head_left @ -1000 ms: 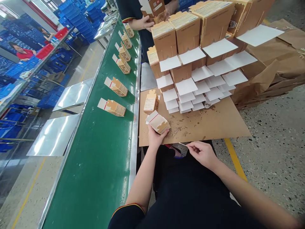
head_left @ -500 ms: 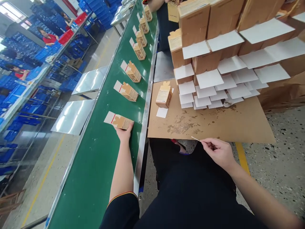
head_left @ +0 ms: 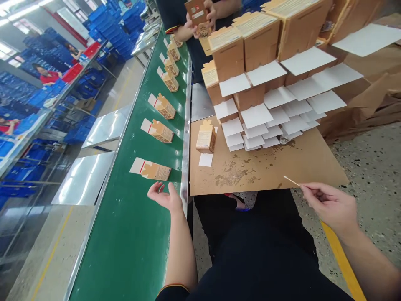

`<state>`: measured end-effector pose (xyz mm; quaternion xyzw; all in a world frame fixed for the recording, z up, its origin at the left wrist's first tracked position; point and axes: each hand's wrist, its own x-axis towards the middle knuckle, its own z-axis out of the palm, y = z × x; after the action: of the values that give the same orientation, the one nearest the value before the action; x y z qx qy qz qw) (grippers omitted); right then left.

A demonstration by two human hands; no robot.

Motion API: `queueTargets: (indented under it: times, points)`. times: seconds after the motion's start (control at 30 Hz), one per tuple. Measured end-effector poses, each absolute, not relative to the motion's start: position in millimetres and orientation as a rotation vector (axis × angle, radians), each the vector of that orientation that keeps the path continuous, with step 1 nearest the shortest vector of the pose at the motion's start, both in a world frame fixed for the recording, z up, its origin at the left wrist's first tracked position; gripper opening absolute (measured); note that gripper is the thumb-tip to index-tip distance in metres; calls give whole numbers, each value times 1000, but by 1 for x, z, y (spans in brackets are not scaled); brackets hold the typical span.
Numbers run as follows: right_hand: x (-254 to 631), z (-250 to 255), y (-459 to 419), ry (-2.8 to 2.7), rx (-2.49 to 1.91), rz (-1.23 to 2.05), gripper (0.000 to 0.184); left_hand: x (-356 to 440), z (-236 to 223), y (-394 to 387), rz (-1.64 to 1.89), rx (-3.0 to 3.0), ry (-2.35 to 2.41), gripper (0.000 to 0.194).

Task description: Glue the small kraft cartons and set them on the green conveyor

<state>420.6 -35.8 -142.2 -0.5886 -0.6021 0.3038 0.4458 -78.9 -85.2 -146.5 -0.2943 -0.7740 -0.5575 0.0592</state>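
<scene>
My left hand (head_left: 165, 198) hovers over the green conveyor belt (head_left: 131, 234), its fingers apart and nothing in them. Just beyond its fingertips stands a small cardboard box (head_left: 158, 172) with a white flap folded out to the left. Over the front right of a cardboard sheet (head_left: 266, 175), my right hand (head_left: 332, 205) is closed in a pinch on a cotton swab (head_left: 292, 181), its white tip pointing left. A single open-topped box (head_left: 206, 138) rests on the sheet near the belt, its white flap lying towards me.
Stacked cardboard boxes (head_left: 260, 46) with white flaps sticking out rise behind the sheet. Several more boxes (head_left: 163, 106) stand in a row along the belt. Across it, a co-worker's hands (head_left: 211, 16) hold a brown box (head_left: 197, 12). Metal side plates (head_left: 84, 177) flank the belt's left edge.
My left hand has let go of the nearest box and drawn back towards me. My right hand has moved right with the swab. A co-worker's hands with a box have come into view.
</scene>
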Motion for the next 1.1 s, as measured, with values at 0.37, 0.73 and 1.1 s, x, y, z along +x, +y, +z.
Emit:
queueTargets:
  times: [0.37,0.73,1.1]
  points:
    - [415,-105,89,-1856,-1646,375,22,-42,-111,124,-1696,-1628,-3199,52]
    - [402,-113,86,-1943,-1540,432,21,14,-143,-20,-2791,-1532,-2614,79]
    - [257,-170,-9,-2139,-955,835,31,18,-144,-17,-2617,-1583,-2708,88]
